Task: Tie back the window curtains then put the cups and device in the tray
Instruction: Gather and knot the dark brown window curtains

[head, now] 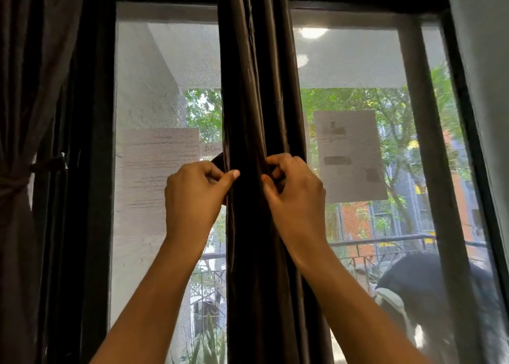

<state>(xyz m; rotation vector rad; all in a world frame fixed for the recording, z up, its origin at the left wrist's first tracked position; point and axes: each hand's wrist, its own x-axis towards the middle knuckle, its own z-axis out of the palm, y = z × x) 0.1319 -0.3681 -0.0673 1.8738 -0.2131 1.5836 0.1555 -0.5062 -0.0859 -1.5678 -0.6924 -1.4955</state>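
A dark brown curtain [259,88] hangs gathered into a narrow column down the middle of the window. My left hand [195,190] grips one end of a dark tie-back strap [219,161] at the curtain's left edge, thumb pressed against the fabric. At the right edge my right hand [294,190] pinches the strap's other end with curled fingers. Both hands are at the same height, one on each side of the bunched cloth. A second dark curtain [24,115] at the far left is gathered by a tie [16,180]. No cups, device or tray are in view.
The black window frame [93,143] holds mesh-screened panes [165,198] on both sides of the middle curtain. Paper sheets [349,154] are stuck to the glass. A grey wall [484,60] stands at the right. Trees, railings and buildings show outside.
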